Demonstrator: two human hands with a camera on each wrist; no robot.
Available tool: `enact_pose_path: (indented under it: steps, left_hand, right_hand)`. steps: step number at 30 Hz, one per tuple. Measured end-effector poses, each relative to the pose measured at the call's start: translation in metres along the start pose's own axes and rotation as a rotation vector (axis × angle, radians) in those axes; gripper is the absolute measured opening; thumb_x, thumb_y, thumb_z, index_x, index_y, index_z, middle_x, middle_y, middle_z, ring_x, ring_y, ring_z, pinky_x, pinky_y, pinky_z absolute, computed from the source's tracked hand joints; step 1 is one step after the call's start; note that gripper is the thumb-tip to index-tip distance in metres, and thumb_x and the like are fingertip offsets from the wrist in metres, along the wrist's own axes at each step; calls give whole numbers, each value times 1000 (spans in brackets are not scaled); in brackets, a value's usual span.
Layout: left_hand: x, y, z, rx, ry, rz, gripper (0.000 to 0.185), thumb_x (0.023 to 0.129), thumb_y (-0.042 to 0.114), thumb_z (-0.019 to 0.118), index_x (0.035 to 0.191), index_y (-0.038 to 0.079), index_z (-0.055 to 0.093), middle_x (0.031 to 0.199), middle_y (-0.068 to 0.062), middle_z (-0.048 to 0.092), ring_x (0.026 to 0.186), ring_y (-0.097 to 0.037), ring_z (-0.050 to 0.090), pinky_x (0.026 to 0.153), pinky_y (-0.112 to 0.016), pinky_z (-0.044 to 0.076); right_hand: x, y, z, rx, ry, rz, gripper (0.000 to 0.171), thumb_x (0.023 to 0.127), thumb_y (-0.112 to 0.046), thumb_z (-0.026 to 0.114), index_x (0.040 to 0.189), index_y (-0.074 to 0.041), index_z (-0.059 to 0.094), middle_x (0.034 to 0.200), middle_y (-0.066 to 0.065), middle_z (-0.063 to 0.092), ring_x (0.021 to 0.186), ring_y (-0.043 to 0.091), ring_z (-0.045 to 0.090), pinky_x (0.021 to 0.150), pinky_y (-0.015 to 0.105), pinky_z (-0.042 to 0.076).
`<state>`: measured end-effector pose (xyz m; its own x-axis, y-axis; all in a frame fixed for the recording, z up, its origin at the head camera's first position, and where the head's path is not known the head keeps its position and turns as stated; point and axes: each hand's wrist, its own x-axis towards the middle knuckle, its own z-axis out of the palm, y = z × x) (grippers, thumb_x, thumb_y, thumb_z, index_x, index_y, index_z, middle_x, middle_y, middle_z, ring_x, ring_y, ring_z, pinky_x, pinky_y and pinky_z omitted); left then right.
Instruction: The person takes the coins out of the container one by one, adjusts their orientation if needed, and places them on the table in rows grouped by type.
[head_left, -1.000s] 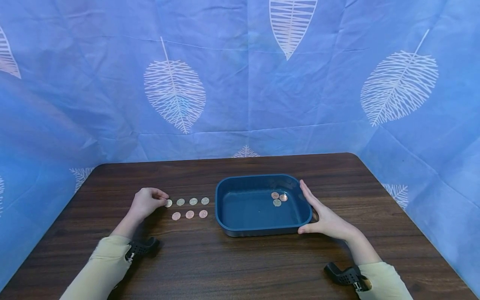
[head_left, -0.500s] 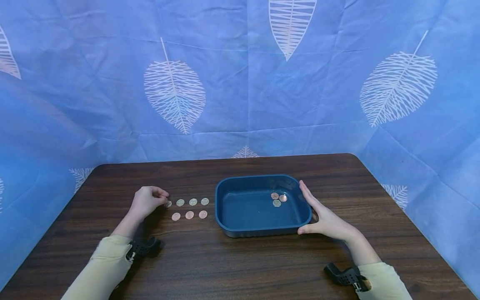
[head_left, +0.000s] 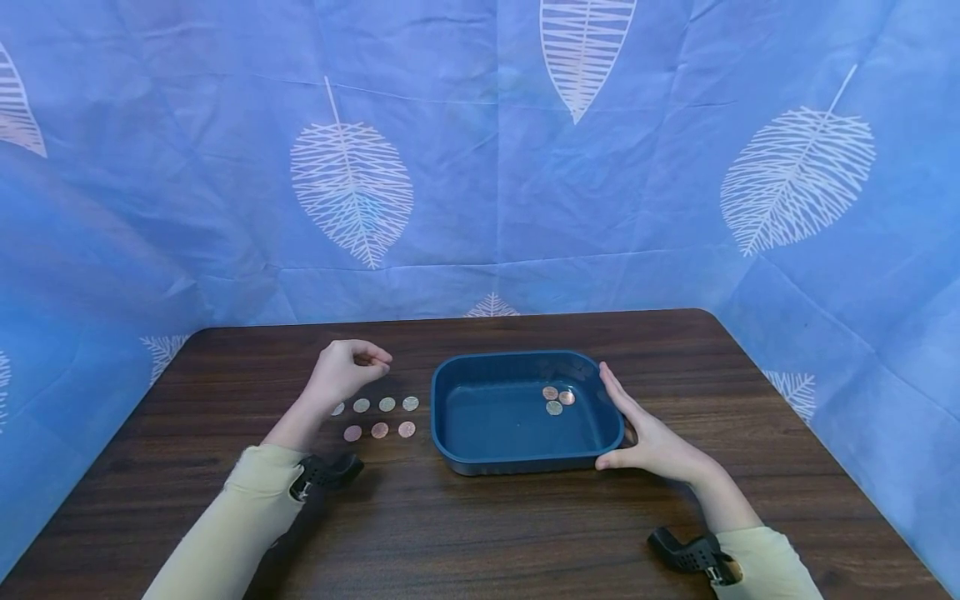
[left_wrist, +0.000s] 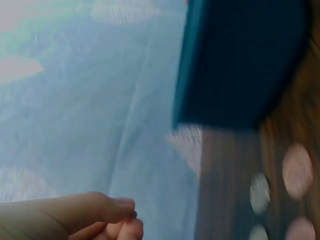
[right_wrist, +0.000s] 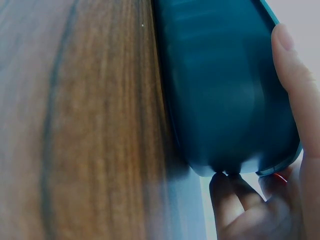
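My left hand [head_left: 348,371] is raised behind a row of several silver coins [head_left: 386,404] on the table. Its thumb and index fingertips come close together, with no coin showing between them in either view. The leftmost silver coin [head_left: 338,409] lies partly hidden behind that wrist. Three copper coins [head_left: 379,430] form a second row nearer me. My right hand [head_left: 660,442] grips the right end of a dark blue rectangular tray [head_left: 525,460], thumb on the front side and fingers around the end. Inside the tray lie two copper coins [head_left: 551,392] and one silver coin [head_left: 554,408].
The dark wood-grain table [head_left: 480,533] has its back edge against a blue leaf-patterned cloth [head_left: 465,183]. A black wrist mount [head_left: 326,472] hangs under the left forearm, another black mount [head_left: 690,550] at the right wrist.
My left hand has let go of the leftmost silver coin, which stays in its row, and has moved up and to the right toward the tray. The right hand and tray have not moved.
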<state>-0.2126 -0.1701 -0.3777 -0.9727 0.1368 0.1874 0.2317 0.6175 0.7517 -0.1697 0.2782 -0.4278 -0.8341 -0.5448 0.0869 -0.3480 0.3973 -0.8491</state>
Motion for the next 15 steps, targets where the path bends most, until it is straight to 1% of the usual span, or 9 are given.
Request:
enact_pose_path:
  steps: [4, 8, 11, 15]
  left_hand:
    - [6, 21, 12, -44, -27, 43, 13, 87, 6, 66, 97, 3, 73, 84, -5, 69, 76, -19, 62, 70, -34, 50]
    - [12, 39, 24, -78, -58, 67, 12, 87, 6, 66, 97, 5, 73, 84, -4, 68, 77, -19, 61, 70, -34, 51]
    - [17, 50, 32, -102, -74, 85, 13, 87, 6, 66, 97, 5, 73, 84, -4, 68, 77, -19, 61, 70, -34, 51]
    - [23, 62, 41, -126, -91, 100, 12, 87, 7, 67, 97, 7, 73, 83, -3, 68, 78, -19, 62, 70, -34, 51]
  right_hand:
    - [0, 0, 0, -20, -1, -1, 115, 80, -10, 77, 152, -31, -11, 158, 5, -17, 141, 41, -8, 101, 53, 31]
    - [0, -1, 0, -18, -2, -4, 115, 80, -9, 77, 152, -30, -10, 158, 5, -17, 141, 40, -7, 102, 46, 33]
    - [0, -2, 0, -13, -4, -4, 115, 80, -9, 77, 152, -31, -10, 158, 5, -17, 142, 40, -8, 102, 44, 33]
    - [0, -2, 0, -13, -5, -4, 115, 80, -9, 77, 152, -31, -10, 158, 5, -17, 142, 40, -8, 102, 44, 34]
